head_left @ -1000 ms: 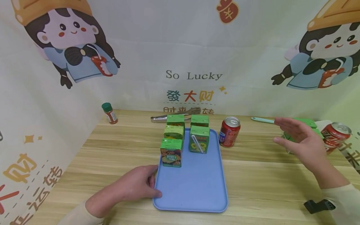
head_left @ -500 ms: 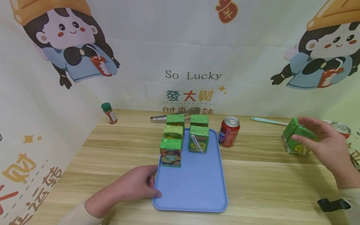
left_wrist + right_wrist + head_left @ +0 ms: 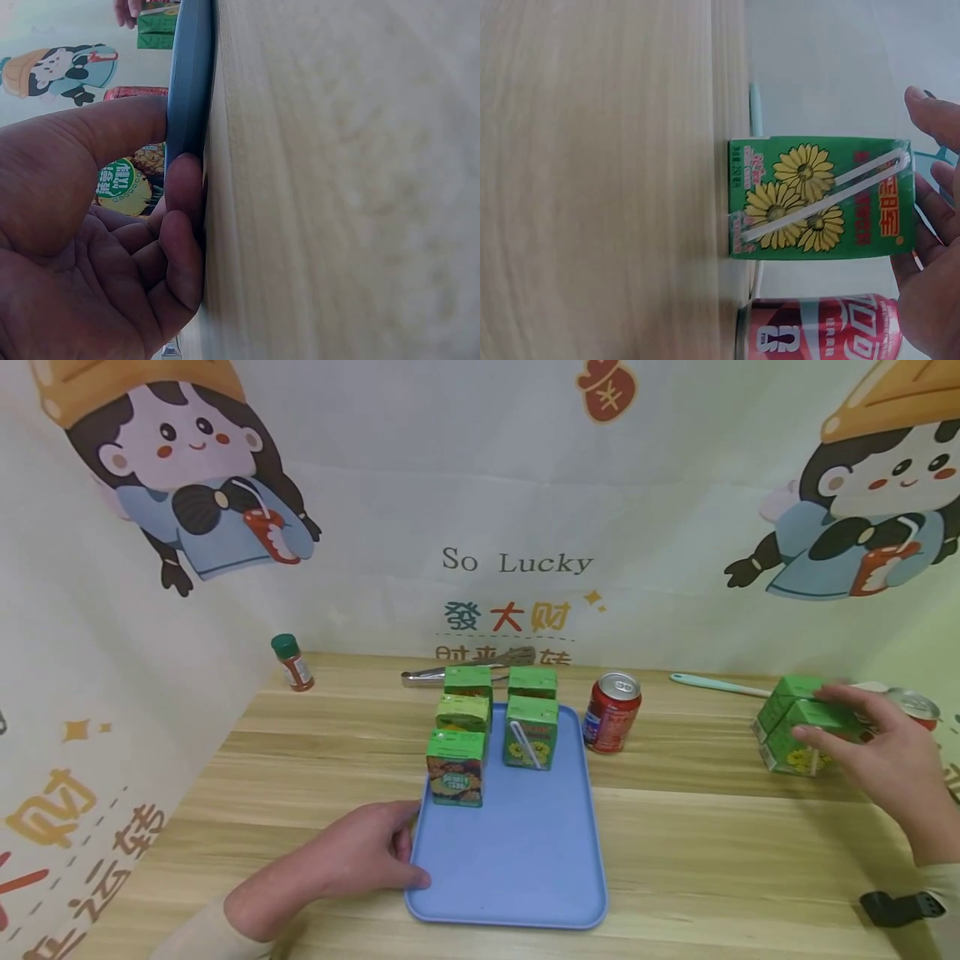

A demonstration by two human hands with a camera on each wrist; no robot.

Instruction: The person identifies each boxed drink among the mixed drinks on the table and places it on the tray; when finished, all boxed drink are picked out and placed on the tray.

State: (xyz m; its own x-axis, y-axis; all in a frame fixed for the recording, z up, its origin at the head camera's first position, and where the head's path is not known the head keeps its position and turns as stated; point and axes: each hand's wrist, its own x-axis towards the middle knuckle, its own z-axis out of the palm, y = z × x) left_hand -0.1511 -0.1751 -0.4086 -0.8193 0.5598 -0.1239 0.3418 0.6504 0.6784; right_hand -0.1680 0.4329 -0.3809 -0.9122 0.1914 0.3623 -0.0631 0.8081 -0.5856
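My left hand [image 3: 367, 852] grips the left edge of the blue tray [image 3: 525, 860], thumb over the rim. In the left wrist view, curled fingertips [image 3: 184, 187] touch the tray's underside edge. Several green drink cartons stand on the tray's far half, among them a front one [image 3: 456, 768] with brown print and one with a straw [image 3: 531, 732]. At the right, my right hand [image 3: 885, 752] is spread around the top of a green carton with yellow flowers [image 3: 817, 199]. In the right wrist view its thumb [image 3: 934, 120] is apart from that carton. A second carton [image 3: 787, 693] stands behind it.
A red can [image 3: 613, 712] stands just right of the tray. Another red can [image 3: 825, 330] is beside the right-hand cartons. Metal tongs [image 3: 427, 677], a pale green handle [image 3: 712, 682] and a green-capped spice bottle [image 3: 292, 662] lie or stand towards the back of the wooden table [image 3: 675, 877].
My right hand has moved right and slightly down to the flowered carton, uncovering the cartons' left sides. My left hand and the tray stay in place.
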